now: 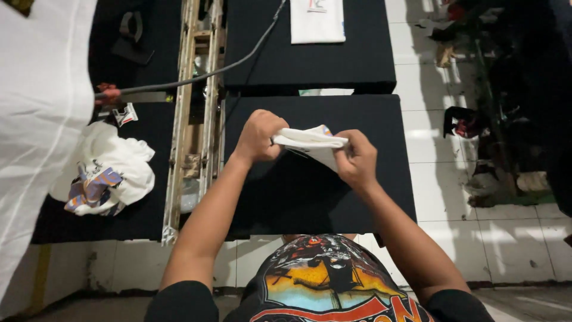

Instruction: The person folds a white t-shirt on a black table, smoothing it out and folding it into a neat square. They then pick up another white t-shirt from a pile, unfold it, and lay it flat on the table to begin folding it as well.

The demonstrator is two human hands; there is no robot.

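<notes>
**Both hands gripping a folded white cloth over a black pad**

A crumpled white garment (104, 173) is lying on the left pad, beyond a metal rail (193, 119); another folded white piece (317, 21) is resting on the far pad. Nothing is blocking the hands. The left hand (257, 137) and right hand (356, 160) are closing tightly on the folded white cloth (311, 143), holding it above the black pad (310, 191).

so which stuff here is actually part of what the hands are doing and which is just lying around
In hand:
- folded white cloth, gripped by left hand and right hand
- black pad beneath it

Lying about:
- crumpled white garment on the left pad
- folded white piece on the far pad
- grey cable
- metal rail
</notes>
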